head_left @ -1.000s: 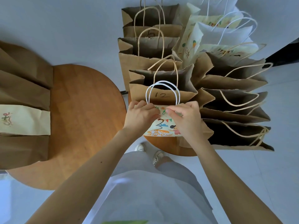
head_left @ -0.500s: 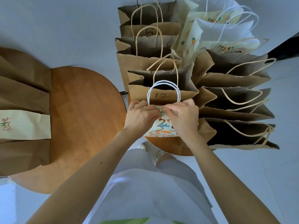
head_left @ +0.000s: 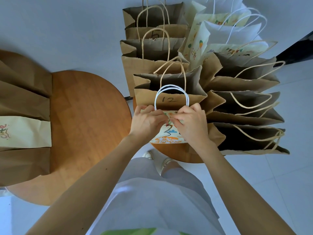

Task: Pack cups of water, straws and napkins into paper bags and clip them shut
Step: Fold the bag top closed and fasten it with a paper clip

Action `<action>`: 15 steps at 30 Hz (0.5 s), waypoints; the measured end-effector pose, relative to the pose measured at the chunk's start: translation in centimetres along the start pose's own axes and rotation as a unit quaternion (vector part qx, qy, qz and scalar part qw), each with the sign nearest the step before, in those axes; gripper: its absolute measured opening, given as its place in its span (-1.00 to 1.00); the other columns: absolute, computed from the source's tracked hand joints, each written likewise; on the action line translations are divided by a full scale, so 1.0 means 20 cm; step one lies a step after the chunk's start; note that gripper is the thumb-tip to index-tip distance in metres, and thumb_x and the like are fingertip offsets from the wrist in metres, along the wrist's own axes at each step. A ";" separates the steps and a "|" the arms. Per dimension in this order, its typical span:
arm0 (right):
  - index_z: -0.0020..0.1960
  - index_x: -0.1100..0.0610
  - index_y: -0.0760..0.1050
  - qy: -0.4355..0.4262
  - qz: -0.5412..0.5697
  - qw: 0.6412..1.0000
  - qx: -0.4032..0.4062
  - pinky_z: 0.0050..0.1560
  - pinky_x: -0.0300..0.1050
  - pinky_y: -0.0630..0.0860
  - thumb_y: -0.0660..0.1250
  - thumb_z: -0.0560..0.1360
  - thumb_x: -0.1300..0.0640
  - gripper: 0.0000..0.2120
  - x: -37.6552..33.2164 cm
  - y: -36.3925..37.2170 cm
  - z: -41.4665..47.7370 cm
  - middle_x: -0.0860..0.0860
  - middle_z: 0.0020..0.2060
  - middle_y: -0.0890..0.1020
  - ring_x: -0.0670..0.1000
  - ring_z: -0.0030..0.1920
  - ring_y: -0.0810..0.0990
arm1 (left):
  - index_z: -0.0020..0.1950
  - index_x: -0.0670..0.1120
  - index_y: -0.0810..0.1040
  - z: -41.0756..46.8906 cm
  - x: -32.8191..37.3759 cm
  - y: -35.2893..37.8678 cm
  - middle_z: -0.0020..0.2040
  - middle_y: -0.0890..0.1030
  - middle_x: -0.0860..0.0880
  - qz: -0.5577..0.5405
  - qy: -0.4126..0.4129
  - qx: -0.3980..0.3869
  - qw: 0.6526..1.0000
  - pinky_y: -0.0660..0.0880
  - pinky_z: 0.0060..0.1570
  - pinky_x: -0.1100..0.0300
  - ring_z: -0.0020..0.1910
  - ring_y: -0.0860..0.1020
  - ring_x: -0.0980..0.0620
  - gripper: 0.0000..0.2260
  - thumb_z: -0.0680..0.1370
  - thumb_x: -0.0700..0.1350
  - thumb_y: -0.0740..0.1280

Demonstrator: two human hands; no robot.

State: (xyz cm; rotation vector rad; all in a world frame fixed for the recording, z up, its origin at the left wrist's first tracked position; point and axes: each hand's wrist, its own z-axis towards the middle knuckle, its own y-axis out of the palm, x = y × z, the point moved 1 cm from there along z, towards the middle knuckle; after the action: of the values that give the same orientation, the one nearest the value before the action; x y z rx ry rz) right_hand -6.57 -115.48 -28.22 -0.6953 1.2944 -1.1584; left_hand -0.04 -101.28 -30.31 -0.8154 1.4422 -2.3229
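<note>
Against brown bag 12 (head_left: 169, 99), left hand (head_left: 147, 123) and right hand (head_left: 193, 125) pinch the printed bag (head_left: 166, 135) shut; a loosened pinch could reopen it.

The left hand (head_left: 147, 123) and the right hand (head_left: 193, 126) both pinched the top edge of a small white paper bag printed with coloured drawings (head_left: 167, 138), their fingertips nearly meeting at its middle. Its white twisted-paper handles (head_left: 170, 87) stood upright just in front of a brown paper bag marked 12 (head_left: 145, 97). Open brown paper bags (head_left: 245, 117) crowded beside it. Flat folded bags (head_left: 23, 99) lay on a round wooden table (head_left: 84, 124) to the left.
</note>
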 end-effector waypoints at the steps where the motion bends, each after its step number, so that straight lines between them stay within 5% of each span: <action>1: -0.21 0.13 0.68 -0.002 -0.008 1.000 -0.008 -0.24 -0.04 0.45 0.37 0.38 0.08 -0.85 0.00 0.00 0.00 0.03 -0.27 0.66 0.12 -0.23 0.53 | -0.22 -0.06 0.66 0.00 0.00 0.00 -0.26 0.66 0.01 -0.001 0.000 -0.003 1.000 0.46 -0.17 0.08 -0.34 0.54 -0.05 -0.93 0.35 -0.16 0.52; 8: -0.20 0.13 0.67 -0.020 -0.047 0.997 -0.054 -0.21 0.08 0.51 0.52 0.31 0.16 -0.91 -0.01 0.00 0.00 0.05 -0.27 0.67 0.13 -0.23 0.56 | -0.22 -0.06 0.66 0.01 -0.01 0.01 -0.26 0.66 0.02 -0.020 -0.008 -0.020 1.000 0.44 -0.18 0.11 -0.35 0.55 -0.03 -0.94 0.36 -0.17 0.51; 13: -0.04 0.15 0.64 0.006 -0.044 0.991 -0.125 0.08 0.22 0.39 0.41 0.43 0.16 -0.88 -0.01 0.00 0.00 0.09 -0.07 0.67 0.20 0.01 0.51 | -0.21 -0.07 0.66 0.02 0.00 0.01 -0.25 0.66 -0.01 -0.032 -0.019 -0.033 0.999 0.46 -0.19 0.10 -0.34 0.56 -0.05 -0.92 0.36 -0.19 0.52; 15: -0.05 0.12 0.63 -0.017 -0.035 0.996 -0.086 -0.01 0.11 0.42 0.39 0.43 0.15 -0.88 0.01 -0.02 -0.02 0.06 -0.08 0.66 0.13 0.03 0.48 | -0.17 -0.08 0.67 0.02 -0.01 -0.02 -0.23 0.66 -0.02 -0.047 -0.002 -0.029 0.998 0.47 -0.18 0.09 -0.30 0.58 -0.07 -0.94 0.39 -0.18 0.49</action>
State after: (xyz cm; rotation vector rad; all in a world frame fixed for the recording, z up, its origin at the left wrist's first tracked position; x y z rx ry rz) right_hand -7.14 -115.74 -28.13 -0.8883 1.3618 -1.0950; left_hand 0.45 -101.37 -29.96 -0.9232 1.5060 -2.3552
